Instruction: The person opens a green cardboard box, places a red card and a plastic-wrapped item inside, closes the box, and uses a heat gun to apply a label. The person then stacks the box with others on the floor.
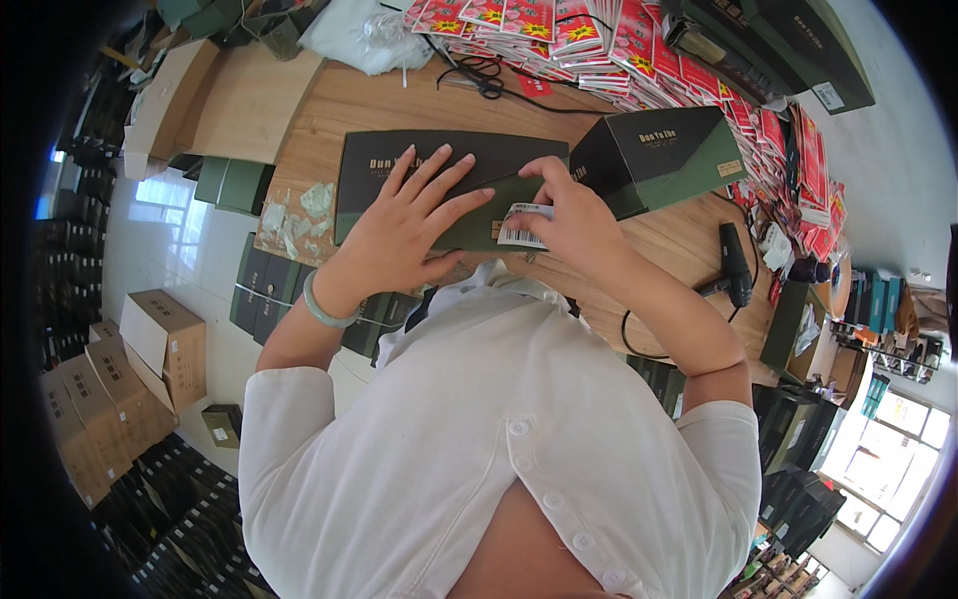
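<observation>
A dark green shoebox-like carton (509,155) with gold lettering lies on the wooden table in front of me. My left hand (404,222) rests flat on its top, fingers spread and holding nothing. At the carton's near right part, my right hand (574,212) pinches a white barcode label (523,233). The label's lower part lies against the carton and its upper edge curls up; whether it is stuck down I cannot tell. Touching the carton's right end is a second dark green carton (654,155), standing at an angle.
Piles of red printed packets (619,50) cover the table's far side, with black cables (484,75) beside them. A black hair dryer (735,265) lies at the right. Torn paper scraps (299,215) are at the table's left edge. Brown cardboard boxes (172,349) stand on the floor, left.
</observation>
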Tool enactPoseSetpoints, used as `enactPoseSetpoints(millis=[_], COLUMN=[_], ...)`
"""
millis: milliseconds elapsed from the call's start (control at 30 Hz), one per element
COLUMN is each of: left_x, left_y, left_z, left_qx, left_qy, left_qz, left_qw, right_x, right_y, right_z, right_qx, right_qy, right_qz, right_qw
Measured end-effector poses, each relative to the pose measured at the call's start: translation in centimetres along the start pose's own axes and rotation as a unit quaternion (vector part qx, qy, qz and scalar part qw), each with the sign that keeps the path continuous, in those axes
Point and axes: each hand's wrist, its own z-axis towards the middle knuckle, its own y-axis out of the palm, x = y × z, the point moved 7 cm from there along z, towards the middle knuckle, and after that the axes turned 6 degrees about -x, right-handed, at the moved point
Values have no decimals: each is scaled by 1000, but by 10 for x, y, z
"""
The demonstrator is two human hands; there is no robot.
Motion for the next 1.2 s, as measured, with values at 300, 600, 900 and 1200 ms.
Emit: enactPoseSetpoints(millis=[300, 600, 900, 1200], left_x=[6, 18, 23, 29], left_y=[-3, 9, 17, 13], left_z=[-2, -1, 3, -8], left_qx=[15, 20, 39, 50], left_qy=[35, 14, -44, 32], left_qz=[3, 48, 72, 63], left_qw=[999, 999, 996, 996], right_x=[-16, -18, -19, -17], right_y=[3, -1, -6, -9], right_z=[-3, -2, 18, 20], right_qx=[34, 32, 19, -4], right_qy=[-31, -62, -2, 5], right_qz=[-116, -109, -139, -114], right_qw=[992, 992, 990, 994])
